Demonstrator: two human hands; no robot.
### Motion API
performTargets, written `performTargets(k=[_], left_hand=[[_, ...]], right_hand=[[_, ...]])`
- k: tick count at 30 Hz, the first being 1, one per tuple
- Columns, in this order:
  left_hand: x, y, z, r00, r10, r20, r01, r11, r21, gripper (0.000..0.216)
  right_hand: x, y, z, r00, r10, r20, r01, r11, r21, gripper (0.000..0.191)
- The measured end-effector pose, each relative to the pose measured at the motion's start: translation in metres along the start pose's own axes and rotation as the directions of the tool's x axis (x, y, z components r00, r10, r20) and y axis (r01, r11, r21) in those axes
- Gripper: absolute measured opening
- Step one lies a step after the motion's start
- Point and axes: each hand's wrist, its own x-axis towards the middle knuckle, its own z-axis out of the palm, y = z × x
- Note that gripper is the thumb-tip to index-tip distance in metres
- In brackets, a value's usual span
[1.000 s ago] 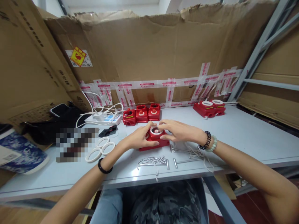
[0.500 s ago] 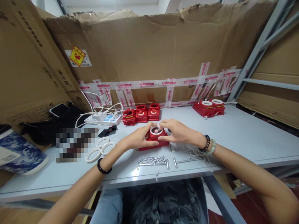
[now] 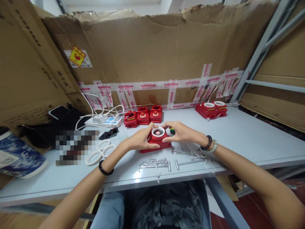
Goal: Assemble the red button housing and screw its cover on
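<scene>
A red housing [image 3: 156, 145] with a white ring [image 3: 158, 131] on its round opening sits near the table's front edge, between my hands. My left hand [image 3: 141, 138] grips it from the left, with the thumb beside the housing's front and fingers behind. From the right my right hand [image 3: 182, 133] curves around it, thumb at the front and fingertips near the ring's rim. Several loose screws [image 3: 156, 162] lie in front of the housing, with T-shaped metal tools [image 3: 169, 165] nearby. Behind the right hand a small green-and-yellow item [image 3: 172, 130] partly shows.
Three white rings [image 3: 93, 157] lie to the left. More red housings [image 3: 143, 115] stand at the back, and two with white rings [image 3: 209, 110] at the back right. A power strip [image 3: 105, 121] with cables, a black bag [image 3: 45, 127] and a cardboard wall [image 3: 143, 51] bound the table.
My right fingertips have come off the inside of the white ring toward its right side. The green-and-yellow item shows more now. My left hand keeps its place on the housing.
</scene>
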Motion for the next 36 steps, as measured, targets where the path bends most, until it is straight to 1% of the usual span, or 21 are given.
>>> performTargets(k=[3,5,7,9,11,13,15,18,21,23,24,25,26,27,28,29,30,31,32,34,36], left_hand=[[-0.001,0.000,-0.001,1.000,0.003,0.011,-0.003,1.000,0.022,0.070],[-0.001,0.001,-0.001,1.000,-0.001,0.012,0.001,0.999,0.033,0.071],[-0.002,0.001,-0.001,0.999,-0.027,0.018,0.026,0.999,0.042,0.073],[-0.002,0.001,-0.002,0.998,-0.055,0.032,0.053,0.997,0.046,0.073],[-0.002,0.001,-0.002,0.996,-0.071,0.046,0.068,0.996,0.050,0.073],[-0.001,0.000,-0.002,0.996,-0.073,0.055,0.071,0.996,0.053,0.072],[-0.001,0.000,-0.002,0.995,-0.075,0.060,0.072,0.996,0.058,0.072],[-0.001,0.000,-0.003,0.996,-0.073,0.058,0.069,0.996,0.064,0.073],[-0.001,0.000,-0.003,0.996,-0.067,0.051,0.065,0.997,0.053,0.072],[-0.002,0.001,-0.003,0.997,-0.066,0.049,0.063,0.997,0.045,0.072],[-0.002,0.001,-0.003,0.997,-0.064,0.049,0.062,0.997,0.044,0.071],[-0.002,0.001,-0.003,0.997,-0.062,0.048,0.060,0.997,0.044,0.071],[-0.002,0.000,-0.003,0.997,-0.061,0.048,0.059,0.997,0.043,0.071],[-0.002,0.000,-0.003,0.997,-0.061,0.047,0.059,0.997,0.042,0.070],[-0.002,-0.001,-0.002,0.997,-0.059,0.045,0.057,0.998,0.038,0.070],[-0.001,-0.001,-0.002,0.998,-0.056,0.040,0.055,0.998,0.034,0.070],[-0.001,-0.002,-0.002,0.998,-0.052,0.036,0.051,0.998,0.030,0.070],[-0.001,-0.003,-0.002,0.998,-0.047,0.032,0.046,0.999,0.024,0.070],[-0.001,-0.003,-0.001,0.999,-0.039,0.029,0.039,0.999,0.018,0.070],[-0.001,-0.004,-0.002,0.999,-0.022,0.027,0.022,1.000,0.007,0.069],[0.000,-0.003,-0.002,0.999,-0.016,0.036,0.016,1.000,0.004,0.068]], right_hand=[[-0.001,0.000,-0.005,0.999,0.008,0.044,-0.009,1.000,0.027,0.053],[-0.004,0.003,-0.014,0.997,0.058,0.051,-0.058,0.998,0.008,0.059],[-0.009,0.009,-0.025,0.988,0.151,0.003,-0.151,0.985,-0.086,0.059],[-0.013,0.018,-0.035,0.963,0.266,-0.043,-0.269,0.933,-0.240,0.059],[-0.016,0.028,-0.038,0.915,0.400,0.052,-0.359,0.865,-0.350,0.064],[-0.016,0.036,-0.035,0.865,0.477,0.155,-0.382,0.826,-0.414,0.066],[-0.014,0.041,-0.029,0.855,0.481,0.194,-0.360,0.820,-0.444,0.058],[-0.009,0.039,-0.025,0.876,0.445,0.189,-0.320,0.826,-0.464,0.035],[-0.010,0.030,-0.037,0.902,0.407,0.144,-0.308,0.840,-0.446,0.022],[-0.014,0.021,-0.051,0.941,0.339,0.002,-0.311,0.867,-0.389,0.020],[-0.017,0.015,-0.058,0.948,0.304,-0.098,-0.319,0.878,-0.356,0.019],[-0.018,0.010,-0.064,0.936,0.279,-0.213,-0.336,0.888,-0.314,0.020],[-0.020,0.004,-0.068,0.905,0.258,-0.339,-0.353,0.900,-0.256,0.020],[-0.020,-0.001,-0.070,0.848,0.255,-0.464,-0.368,0.914,-0.171,0.020],[-0.019,-0.005,-0.068,0.782,0.284,-0.555,-0.367,0.929,-0.042,0.019],[-0.017,-0.008,-0.064,0.720,0.343,-0.604,-0.345,0.931,0.117,0.020],[-0.014,-0.011,-0.057,0.688,0.426,-0.588,-0.308,0.904,0.296,0.019],[-0.011,-0.012,-0.048,0.670,0.508,-0.541,-0.265,0.845,0.465,0.020],[-0.007,-0.012,-0.038,0.647,0.572,-0.504,-0.233,0.778,0.583,0.020],[-0.001,-0.012,-0.017,0.683,0.630,-0.369,-0.262,0.683,0.682,0.021],[0.003,-0.010,0.001,0.697,0.661,-0.278,-0.304,0.623,0.721,0.020]])
